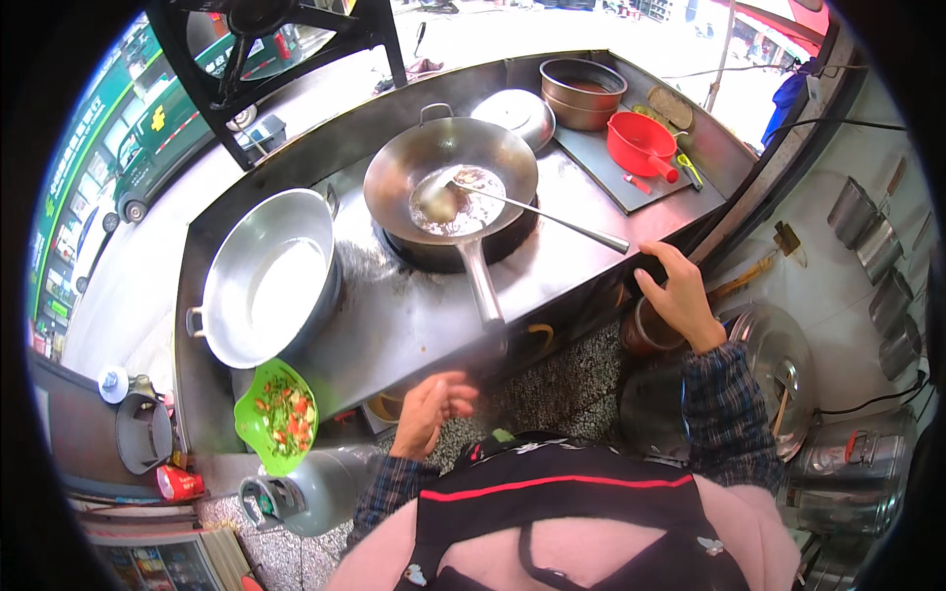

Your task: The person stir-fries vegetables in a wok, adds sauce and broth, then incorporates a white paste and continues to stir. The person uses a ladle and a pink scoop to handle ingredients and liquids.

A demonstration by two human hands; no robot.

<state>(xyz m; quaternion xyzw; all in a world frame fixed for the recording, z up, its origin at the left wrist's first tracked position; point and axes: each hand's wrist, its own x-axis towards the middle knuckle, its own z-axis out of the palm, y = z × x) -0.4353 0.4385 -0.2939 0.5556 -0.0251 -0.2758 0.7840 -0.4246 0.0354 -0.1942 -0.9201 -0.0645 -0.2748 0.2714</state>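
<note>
A wok point(394, 182) sits on the burner, its long handle point(479, 286) pointing back toward me. Brown, bubbling liquid point(463, 212) lies in its bottom, with a blurred pale lump in it. The head of a metal ladle rests in the wok, and its long shaft point(567, 225) leans over the rim to the right. Close to the shaft's end, at the stove's front edge, is my right hand point(680, 295), thumb and forefinger apart, holding nothing. My left hand point(432, 414) hovers in front of the stove below the wok handle, empty, with loosely bent fingers.
Left on the stove stands a large metal basin point(222, 295); a green bowl of chopped vegetables point(248, 419) sits at the front left corner. Behind are a domed lid point(517, 116), a brown pot point(583, 110) and a red strainer-like scoop point(636, 143). A gas cylinder point(330, 483) stands below left.
</note>
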